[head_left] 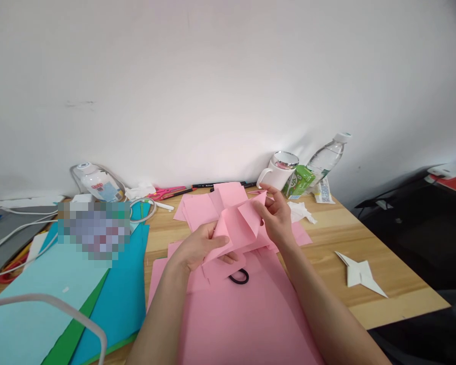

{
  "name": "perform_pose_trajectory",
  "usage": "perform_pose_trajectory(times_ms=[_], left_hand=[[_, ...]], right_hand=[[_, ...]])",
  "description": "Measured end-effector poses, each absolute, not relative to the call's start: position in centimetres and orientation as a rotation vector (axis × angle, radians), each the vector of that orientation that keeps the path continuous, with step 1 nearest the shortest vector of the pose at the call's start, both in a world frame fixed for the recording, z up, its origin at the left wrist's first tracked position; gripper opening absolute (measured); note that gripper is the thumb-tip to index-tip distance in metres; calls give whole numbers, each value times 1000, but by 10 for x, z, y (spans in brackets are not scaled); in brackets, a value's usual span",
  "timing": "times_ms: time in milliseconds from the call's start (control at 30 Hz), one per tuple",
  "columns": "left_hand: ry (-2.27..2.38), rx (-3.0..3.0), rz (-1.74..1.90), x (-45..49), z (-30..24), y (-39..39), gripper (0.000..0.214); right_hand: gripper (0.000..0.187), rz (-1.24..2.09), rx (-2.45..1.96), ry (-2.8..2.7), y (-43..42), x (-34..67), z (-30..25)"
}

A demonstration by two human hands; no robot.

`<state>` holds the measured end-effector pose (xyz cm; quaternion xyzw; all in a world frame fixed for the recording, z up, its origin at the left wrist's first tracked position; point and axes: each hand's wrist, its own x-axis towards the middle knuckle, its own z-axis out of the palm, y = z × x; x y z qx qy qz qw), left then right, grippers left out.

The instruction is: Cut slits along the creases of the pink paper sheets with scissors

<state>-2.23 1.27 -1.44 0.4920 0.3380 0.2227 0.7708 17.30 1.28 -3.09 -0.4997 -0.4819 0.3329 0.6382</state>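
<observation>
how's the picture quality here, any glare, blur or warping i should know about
Head view: soft, even light with faint shadows; a small glare on the mug lid; wide-angle warping stretches the forearms and tilts the bottle; a pixelated block hides something at left; the left hand, right hand and pink paper look sharp.

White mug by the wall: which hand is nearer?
Right. The right hand pinches the folded pink paper close to the mug; the left hand grips it farther off.
</observation>
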Motion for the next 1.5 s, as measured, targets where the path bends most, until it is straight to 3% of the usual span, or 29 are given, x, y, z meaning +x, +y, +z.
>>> perform_pose_trajectory(times_ms=[567,767,867,1500], left_hand=[[707,1217,521,-23,-13,13,38],[832,1049,527,-20,-11,13,75],[820,904,492,-19,-7,12,81],[797,1098,430,-18,-13,12,40]], right_hand=[[42,742,-1143,-1053,14,170,-32],[40,725,-1134,-1078,13,169,-33],[42,735,-1127,-1088,13,167,-33],[42,734,-1123,-1101,13,165,-34]])
